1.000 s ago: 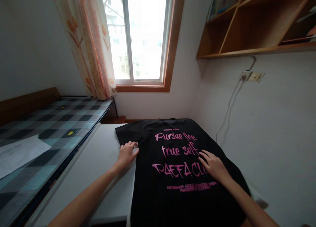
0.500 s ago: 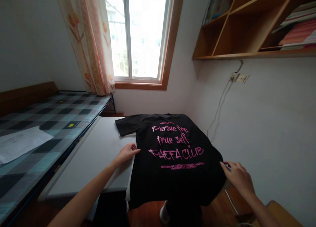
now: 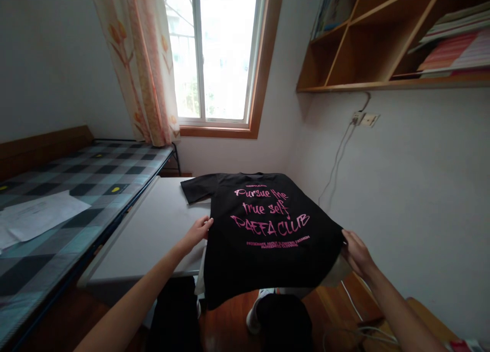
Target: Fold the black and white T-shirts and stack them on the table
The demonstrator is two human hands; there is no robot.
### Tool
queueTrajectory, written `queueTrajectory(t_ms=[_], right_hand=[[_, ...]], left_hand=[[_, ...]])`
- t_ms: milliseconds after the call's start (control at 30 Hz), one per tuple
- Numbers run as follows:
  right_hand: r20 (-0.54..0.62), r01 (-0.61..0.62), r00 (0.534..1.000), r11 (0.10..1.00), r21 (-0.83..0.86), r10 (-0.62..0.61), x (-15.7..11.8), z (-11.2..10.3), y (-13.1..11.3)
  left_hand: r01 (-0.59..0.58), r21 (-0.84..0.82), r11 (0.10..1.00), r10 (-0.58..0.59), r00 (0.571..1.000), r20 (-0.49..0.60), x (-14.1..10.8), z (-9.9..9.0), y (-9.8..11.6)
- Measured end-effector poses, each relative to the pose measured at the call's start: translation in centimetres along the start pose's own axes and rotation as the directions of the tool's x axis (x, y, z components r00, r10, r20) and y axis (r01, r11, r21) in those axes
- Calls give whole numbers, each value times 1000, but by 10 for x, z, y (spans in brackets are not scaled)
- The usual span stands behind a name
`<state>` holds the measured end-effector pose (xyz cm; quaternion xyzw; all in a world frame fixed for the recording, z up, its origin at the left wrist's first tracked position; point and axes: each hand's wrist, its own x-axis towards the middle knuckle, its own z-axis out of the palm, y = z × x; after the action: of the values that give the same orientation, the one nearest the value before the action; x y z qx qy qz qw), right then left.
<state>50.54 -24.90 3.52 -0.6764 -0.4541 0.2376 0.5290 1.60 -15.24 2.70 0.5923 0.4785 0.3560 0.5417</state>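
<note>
Head view: a black short-sleeved T-shirt with pink lettering (image 3: 264, 265) spreads across centre frame over a white flat-topped table (image 3: 147, 229), its hem hanging at lower centre. The left hand (image 3: 196, 231) pinches its left side; the right hand (image 3: 358, 253) grips its right edge. Even, gentle tension at matching heights should best smooth the cloth.

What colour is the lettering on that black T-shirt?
The lettering is pinkish purple; it shows best in the head view.
</note>
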Motion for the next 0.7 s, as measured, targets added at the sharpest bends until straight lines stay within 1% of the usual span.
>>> queueTrajectory(t_ms=[33, 67, 133, 200, 267, 367, 467, 533, 567, 633, 700], right_hand=[[79, -16, 997, 996, 83, 10, -1, 2, -6], [159, -28, 987, 991, 131, 7, -2, 4, -11], [270, -37, 963, 989, 146, -4, -3, 6, -16], [310, -50, 951, 990, 133, 7, -5, 5, -16], [321, -85, 946, 986, 140, 36, -9, 4, -14], [349, -131, 935, 977, 166, 66, -17, 5, -12], [410, -161, 909, 974, 163, 81, -23, 7, -11], [432, -180, 897, 971, 155, 97, -24, 6, -13], [426, -183, 899, 971, 154, 102, -24, 4, -15], [390, -176, 915, 971, 164, 100, -23, -5, -22], [353, -174, 930, 968, 180, 102, -21, -17, -31]], left_hand=[[58, -82, 995, -57, 998, 18, -4, 3, -1], [115, -138, 984, -110, 993, 45, -9, 6, -2], [194, -190, 963, -178, 979, 96, -20, 12, -4], [219, -192, 957, -195, 972, 133, -31, 14, -6], [206, -140, 968, -183, 969, 163, -41, 13, -5], [131, -28, 991, -122, 969, 217, -53, 10, 0], [-18, 56, 998, 3, 965, 262, -64, 10, 8], [-110, 166, 980, 61, 960, 273, -71, 11, 13], [-140, 234, 962, 74, 960, 269, -75, 12, 15], [-179, 337, 924, 105, 968, 226, -80, 14, 19], [-226, 351, 908, 184, 971, 151, -84, 14, 24]])
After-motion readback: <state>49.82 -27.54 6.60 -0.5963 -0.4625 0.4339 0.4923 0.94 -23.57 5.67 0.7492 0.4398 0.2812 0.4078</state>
